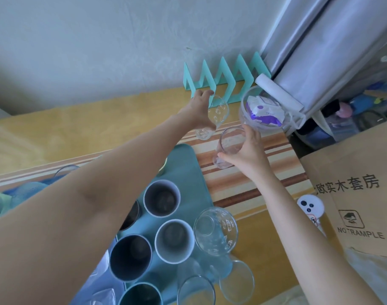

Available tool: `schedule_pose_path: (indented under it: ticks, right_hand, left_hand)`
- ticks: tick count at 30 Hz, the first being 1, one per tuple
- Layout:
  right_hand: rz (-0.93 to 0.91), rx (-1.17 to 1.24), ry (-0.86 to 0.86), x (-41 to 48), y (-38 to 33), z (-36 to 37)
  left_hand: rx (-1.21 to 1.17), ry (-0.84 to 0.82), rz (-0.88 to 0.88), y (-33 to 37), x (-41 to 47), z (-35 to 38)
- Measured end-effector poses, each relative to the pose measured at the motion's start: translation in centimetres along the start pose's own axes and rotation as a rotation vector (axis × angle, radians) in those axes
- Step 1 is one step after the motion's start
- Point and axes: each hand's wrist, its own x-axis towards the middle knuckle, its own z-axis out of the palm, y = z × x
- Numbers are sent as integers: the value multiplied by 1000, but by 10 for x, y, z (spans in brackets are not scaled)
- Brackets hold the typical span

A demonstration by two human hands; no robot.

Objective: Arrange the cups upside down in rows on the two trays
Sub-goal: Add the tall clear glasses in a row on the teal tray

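My left hand [199, 108] reaches far over the table and grips a clear glass with small white prints [216, 115]. My right hand [245, 150] holds a plain clear glass [229, 143] that stands upright on the striped cloth [254, 186]. A teal tray [188, 164] lies below my left arm. Several opaque cups stand on it mouth up: two white ones [162, 198] [174, 241] and a dark one [131, 257]. A printed glass [215, 231] stands at the tray's right edge, with more clear glasses [236, 280] near the bottom.
A teal zigzag rack [223, 75] stands against the wall. A clear bowl holding a white and purple packet [263, 111] sits beside it. A cardboard box [353, 199] fills the right side. Silver curtain [320, 51] hangs at the back right. Blue cloth [23, 192] lies at left.
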Motion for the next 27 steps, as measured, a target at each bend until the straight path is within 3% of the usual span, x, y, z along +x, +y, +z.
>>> schedule_pose_path:
  ticks: [6,13,27]
  right_hand:
    - [-154,36,43,-28,-14,-24]
    - [-265,6,-160,-76,-28,-23]
    - [-262,-25,-210,-93,-30,34]
  left_hand:
    - [0,35,83,-3,-32,-30]
    - [31,-40,123,-18,-88,-53]
    - [124,-104,107,-36,-106,-10]
